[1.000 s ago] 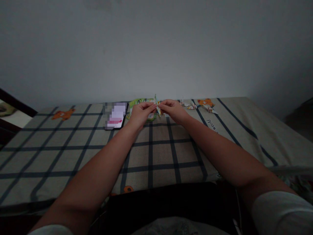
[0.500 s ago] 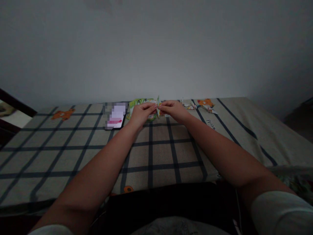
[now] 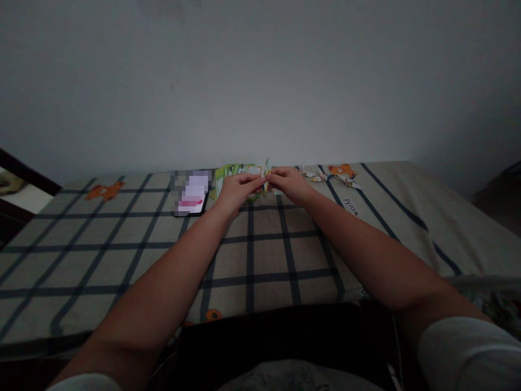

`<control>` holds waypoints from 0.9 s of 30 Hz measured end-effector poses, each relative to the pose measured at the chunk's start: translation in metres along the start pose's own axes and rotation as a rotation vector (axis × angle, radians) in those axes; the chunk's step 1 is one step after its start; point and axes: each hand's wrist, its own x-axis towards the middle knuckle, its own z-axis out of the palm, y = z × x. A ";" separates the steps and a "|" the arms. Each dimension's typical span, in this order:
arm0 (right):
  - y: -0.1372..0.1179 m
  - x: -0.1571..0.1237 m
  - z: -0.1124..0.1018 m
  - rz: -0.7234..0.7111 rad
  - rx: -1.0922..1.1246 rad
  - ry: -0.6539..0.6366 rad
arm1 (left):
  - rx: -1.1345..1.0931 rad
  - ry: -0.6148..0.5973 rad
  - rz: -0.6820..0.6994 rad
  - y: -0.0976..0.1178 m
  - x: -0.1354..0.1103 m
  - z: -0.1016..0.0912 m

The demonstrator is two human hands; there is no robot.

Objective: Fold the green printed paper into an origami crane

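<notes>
Both hands meet over the far middle of the table and pinch a narrow, colourful printed strip (image 3: 266,187) between thumbs and fingertips. Its upper end sticks up above the fingers; whether it is paper or plastic wrapper I cannot tell. My left hand (image 3: 238,190) is closed on its left side. My right hand (image 3: 291,183) is closed on its right side, fingertips against those of the left. Just behind the left hand lie flat green printed packets (image 3: 226,172), partly covered by it. Right of the right hand are several crumpled, twisted printed pieces (image 3: 321,177).
A phone (image 3: 191,193) with a lit, partly blurred screen lies left of the packets. A checked cloth (image 3: 268,255) with bear prints covers the table. The wall (image 3: 260,81) stands right behind the table's far edge. A dark wooden chair part (image 3: 24,174) is at the left.
The fingertips have drawn together on the strip, with the left fingers shifting slightly right. The strip's upper end now leans a little to the right.
</notes>
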 end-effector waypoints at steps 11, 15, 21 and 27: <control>-0.001 -0.001 0.001 -0.025 -0.052 0.036 | 0.132 0.003 0.075 0.001 0.000 -0.001; 0.000 -0.002 0.001 -0.022 -0.015 0.035 | 0.061 -0.045 0.011 0.003 -0.001 0.000; 0.001 -0.002 0.001 -0.023 0.008 0.008 | 0.052 -0.064 -0.007 0.006 -0.002 -0.002; -0.001 -0.002 -0.002 -0.012 0.024 0.002 | -0.010 0.004 0.008 0.000 0.002 -0.002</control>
